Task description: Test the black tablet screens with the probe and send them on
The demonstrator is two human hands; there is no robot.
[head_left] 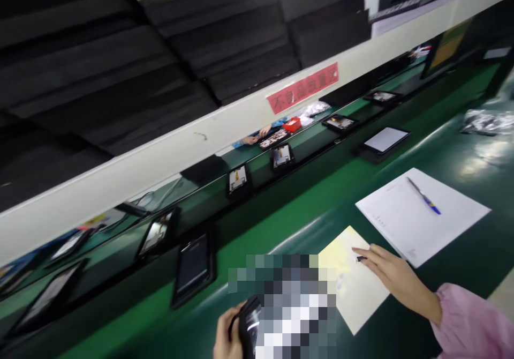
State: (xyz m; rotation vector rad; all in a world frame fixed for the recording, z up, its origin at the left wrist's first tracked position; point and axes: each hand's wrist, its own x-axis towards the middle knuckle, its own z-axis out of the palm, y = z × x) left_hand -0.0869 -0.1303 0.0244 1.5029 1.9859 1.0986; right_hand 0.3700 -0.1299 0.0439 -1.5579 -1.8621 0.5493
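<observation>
My left hand (227,337) sits at the bottom edge, its fingers wrapped round a black glossy device (249,327); a blurred patch hides most of that device. My right hand (395,276), in a pink sleeve, lies flat with fingers stretched out on a pale yellow sheet (353,289) on the green bench (441,150). A small dark item (360,259) sits at its fingertips, too small to name.
A white sheet (425,217) with a blue pen (423,195) on it lies right of the yellow sheet. Several dark tablets (193,268) ride a conveyor under a white rail (201,144) with a red label (303,87). Another person's hands (257,135) show beyond. A tablet (385,140) stands nearer.
</observation>
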